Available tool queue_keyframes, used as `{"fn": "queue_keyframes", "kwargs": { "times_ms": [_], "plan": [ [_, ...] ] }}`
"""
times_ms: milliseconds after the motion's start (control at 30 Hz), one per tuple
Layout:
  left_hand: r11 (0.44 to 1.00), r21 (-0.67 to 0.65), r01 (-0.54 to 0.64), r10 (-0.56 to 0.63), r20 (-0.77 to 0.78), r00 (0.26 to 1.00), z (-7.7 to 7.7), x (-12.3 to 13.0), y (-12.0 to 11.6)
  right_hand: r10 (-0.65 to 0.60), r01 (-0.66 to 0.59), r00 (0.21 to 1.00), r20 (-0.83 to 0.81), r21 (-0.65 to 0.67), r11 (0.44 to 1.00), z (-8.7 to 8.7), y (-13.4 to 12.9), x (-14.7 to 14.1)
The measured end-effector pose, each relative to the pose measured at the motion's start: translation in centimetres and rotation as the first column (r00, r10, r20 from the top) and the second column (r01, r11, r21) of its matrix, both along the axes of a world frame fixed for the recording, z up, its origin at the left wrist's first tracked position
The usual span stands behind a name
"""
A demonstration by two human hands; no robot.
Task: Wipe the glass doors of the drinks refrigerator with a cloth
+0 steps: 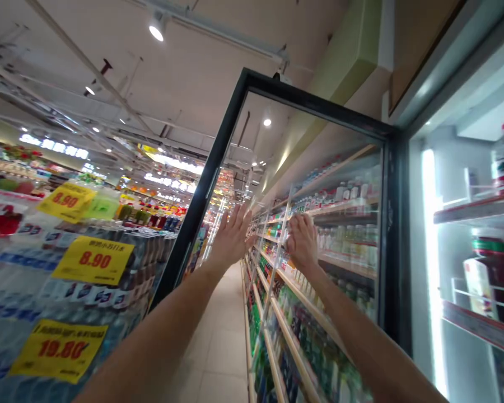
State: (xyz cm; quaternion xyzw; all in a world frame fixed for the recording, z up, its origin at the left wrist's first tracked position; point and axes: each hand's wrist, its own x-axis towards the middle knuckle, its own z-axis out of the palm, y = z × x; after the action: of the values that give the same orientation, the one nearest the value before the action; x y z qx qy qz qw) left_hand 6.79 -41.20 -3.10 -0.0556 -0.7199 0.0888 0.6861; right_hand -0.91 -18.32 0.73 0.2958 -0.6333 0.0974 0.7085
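A glass door [315, 109] in a dark frame stands swung open from a lit display fridge, and both my arms reach toward its pane. My left hand [232, 238] is raised with fingers stretched out, palm toward the glass, at or very near it. To its right, my right hand [302, 242] has its fingers curled in, close to the pane. Whatever those fingers hold, if anything, is hidden. Shelves of bottles show behind the glass, somewhat blurred.
On the right, the open fridge [449, 140] has shelves with a dark bottle [495, 268]. Stacked packs of bottled drinks with yellow price signs [94, 260] stand on the left. A pale tiled floor [220, 319] runs down the aisle between.
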Motion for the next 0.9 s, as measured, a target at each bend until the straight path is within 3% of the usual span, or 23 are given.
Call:
{"fn": "queue_keyframes", "kwargs": {
  "times_ms": [33,67,100,167,200,267,333,400,533,567,700,733,833,900],
  "plan": [
    [1.000,0.003,-0.005,0.005,0.004,1.000,-0.1,0.0,0.0,-0.024,0.023,1.000,0.014,0.057,0.998,-0.1,0.5,0.0],
    [1.000,0.005,-0.010,0.010,0.007,1.000,-0.1,0.1,0.0,-0.043,0.042,0.999,0.032,0.029,0.999,-0.1,1.3,-0.1],
    [1.000,0.004,-0.015,0.015,0.011,1.000,-0.2,0.1,0.0,-0.055,0.059,0.997,0.054,-0.079,0.995,0.1,2.1,-0.3],
    [1.000,0.003,-0.021,0.021,0.013,1.000,-0.1,0.1,0.0,-0.049,0.078,0.995,0.089,-0.360,0.930,0.4,3.7,-0.6],
    [1.000,0.003,-0.022,0.022,0.011,1.000,-0.1,0.1,0.0,-0.043,0.078,0.995,0.093,-0.422,0.903,0.3,4.1,-0.8],
    [1.000,0.007,-0.021,0.021,0.007,1.000,-0.1,0.0,0.0,-0.042,0.064,0.996,0.074,-0.333,0.941,-0.2,4.0,-0.9],
    [1.000,0.011,-0.019,0.018,0.009,1.000,-0.2,0.0,0.0,-0.043,0.046,0.998,0.035,-0.078,0.996,-1.0,2.8,-0.6],
    [1.000,0.009,-0.013,0.013,0.011,1.000,-0.2,-0.1,0.0,-0.036,0.036,0.999,0.013,0.026,0.999,-1.6,1.3,-0.2],
    [1.000,0.008,-0.001,0.001,0.015,1.000,-0.2,0.0,-0.1,-0.032,0.034,0.999,0.015,-0.268,0.963,-1.6,-0.3,0.4],
    [1.000,0.009,0.001,-0.001,0.020,1.000,-0.1,0.0,0.0,-0.035,0.035,0.999,0.005,-0.259,0.965,-1.6,-0.5,0.5],
    [1.000,0.012,0.008,-0.009,0.042,0.999,-0.1,0.2,0.1,-0.039,0.042,0.999,-0.037,0.076,0.996,-1.9,-0.9,0.8],
    [1.000,0.016,0.009,-0.010,0.046,0.999,-0.1,0.3,0.1,-0.035,0.037,0.999,-0.028,0.063,0.997,-2.0,-1.1,0.9],
    [1.000,0.021,0.008,-0.009,0.050,0.999,-0.1,0.4,0.2,-0.005,0.008,1.000,0.019,-0.162,0.987,-2.0,-1.9,1.2],
    [1.000,0.022,0.004,-0.005,0.047,0.999,-0.1,0.4,0.2,0.014,-0.010,0.999,0.036,-0.110,0.994,-2.1,-2.7,1.6]
  ]
}}
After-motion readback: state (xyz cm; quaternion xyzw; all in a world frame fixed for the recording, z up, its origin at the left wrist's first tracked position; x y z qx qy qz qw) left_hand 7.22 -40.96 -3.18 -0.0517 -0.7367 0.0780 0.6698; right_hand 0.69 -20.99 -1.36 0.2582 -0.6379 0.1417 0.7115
